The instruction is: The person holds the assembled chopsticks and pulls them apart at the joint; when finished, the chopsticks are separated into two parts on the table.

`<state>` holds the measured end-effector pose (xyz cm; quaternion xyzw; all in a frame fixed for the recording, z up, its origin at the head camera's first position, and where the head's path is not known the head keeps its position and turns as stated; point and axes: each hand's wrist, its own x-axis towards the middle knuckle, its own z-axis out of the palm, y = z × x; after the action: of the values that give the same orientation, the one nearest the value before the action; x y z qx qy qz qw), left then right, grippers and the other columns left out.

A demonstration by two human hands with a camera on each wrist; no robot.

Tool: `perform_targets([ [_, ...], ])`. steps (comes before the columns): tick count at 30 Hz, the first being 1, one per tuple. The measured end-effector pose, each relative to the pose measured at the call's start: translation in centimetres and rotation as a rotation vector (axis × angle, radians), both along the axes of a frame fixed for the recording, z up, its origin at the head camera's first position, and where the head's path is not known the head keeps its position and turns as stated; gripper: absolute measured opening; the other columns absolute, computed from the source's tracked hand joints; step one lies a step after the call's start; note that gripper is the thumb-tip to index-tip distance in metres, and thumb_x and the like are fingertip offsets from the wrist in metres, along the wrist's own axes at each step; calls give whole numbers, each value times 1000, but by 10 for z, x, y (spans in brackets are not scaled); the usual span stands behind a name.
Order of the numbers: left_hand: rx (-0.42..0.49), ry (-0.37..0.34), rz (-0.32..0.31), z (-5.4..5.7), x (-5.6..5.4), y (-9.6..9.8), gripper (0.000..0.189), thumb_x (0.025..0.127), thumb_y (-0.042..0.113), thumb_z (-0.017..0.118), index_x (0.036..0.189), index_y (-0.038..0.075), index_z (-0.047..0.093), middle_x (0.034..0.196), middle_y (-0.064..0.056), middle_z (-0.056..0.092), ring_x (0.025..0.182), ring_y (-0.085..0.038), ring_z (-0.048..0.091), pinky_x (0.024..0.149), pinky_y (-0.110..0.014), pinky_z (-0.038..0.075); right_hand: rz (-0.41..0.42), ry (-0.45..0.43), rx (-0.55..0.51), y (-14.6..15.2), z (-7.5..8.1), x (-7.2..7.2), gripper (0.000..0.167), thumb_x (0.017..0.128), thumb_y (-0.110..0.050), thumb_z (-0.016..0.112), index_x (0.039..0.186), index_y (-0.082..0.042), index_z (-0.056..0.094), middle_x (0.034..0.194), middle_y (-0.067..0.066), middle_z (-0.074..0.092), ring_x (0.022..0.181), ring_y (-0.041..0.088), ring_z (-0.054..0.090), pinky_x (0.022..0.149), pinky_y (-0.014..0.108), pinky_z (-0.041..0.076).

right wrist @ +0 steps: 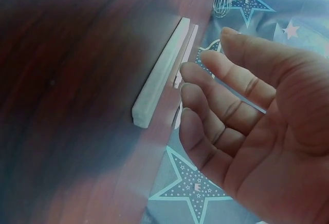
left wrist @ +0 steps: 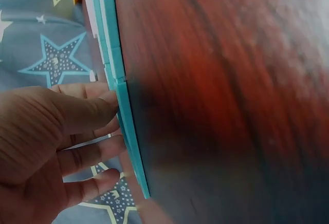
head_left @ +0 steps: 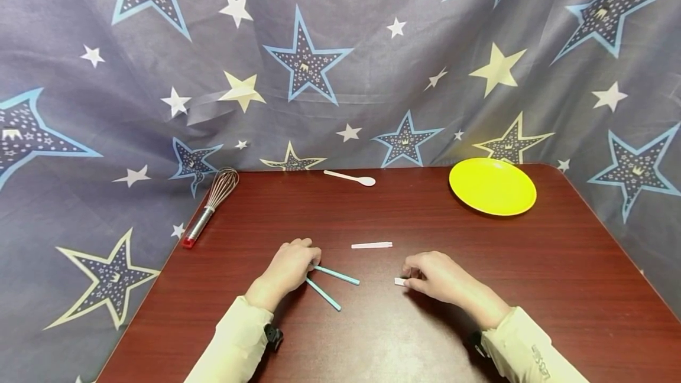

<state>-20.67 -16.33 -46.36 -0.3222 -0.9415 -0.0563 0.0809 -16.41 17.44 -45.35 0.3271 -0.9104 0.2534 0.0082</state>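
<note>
My left hand point(head_left: 289, 265) pinches slim light blue plastic sticks point(head_left: 337, 275) at their left end, and two of them spread from it in a V across the table. In the left wrist view, the thumb and forefinger meet at a joint in the blue sticks point(left wrist: 114, 39); the other fingers are loosely bent. My right hand point(head_left: 436, 276) hovers by a white stick point(right wrist: 160, 77), most of which it hides in the head view. The fingers are half bent and appear apart from that stick. Another whitish stick point(head_left: 372, 245), notched at its right end, lies between and beyond the hands.
A whisk point(head_left: 213, 203) with a red-tipped handle lies at the table's left edge. Toward the back is a white spoon point(head_left: 366, 181). A yellow plate point(head_left: 492, 187) sits at the back right. Star-patterned cloth point(head_left: 351, 87) hangs behind the dark red table point(head_left: 479, 235).
</note>
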Motion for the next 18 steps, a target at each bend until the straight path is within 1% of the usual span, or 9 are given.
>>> perform_targets([
  [5,-3,-1,16,-1,1,3,29,70,0,76,69,17,54,71,4,43,69,-22,50,59,-35,38,-2,0,-1,0,0,1,9,80,-14,76,83,-17,68,73,-16,64,67,-1,55,64,29,47],
  [10,8,1,26,-2,1,2,28,72,-3,73,72,15,52,71,4,41,69,-21,49,59,-35,37,-7,15,-1,1,0,2,10,80,-13,76,83,-17,68,74,-15,64,67,-1,55,64,29,48],
  [15,23,26,29,1,0,0,30,74,-3,73,71,15,49,68,5,44,67,-20,51,58,-34,39,-7,39,-15,3,1,2,10,79,-12,76,84,-16,69,74,-14,65,67,1,56,63,30,48],
  [18,36,34,29,3,0,0,32,75,-2,74,71,16,47,66,7,46,65,-17,50,58,-33,40,-14,37,-21,3,1,2,9,80,-11,76,84,-15,69,75,-14,65,68,1,57,63,29,48],
])
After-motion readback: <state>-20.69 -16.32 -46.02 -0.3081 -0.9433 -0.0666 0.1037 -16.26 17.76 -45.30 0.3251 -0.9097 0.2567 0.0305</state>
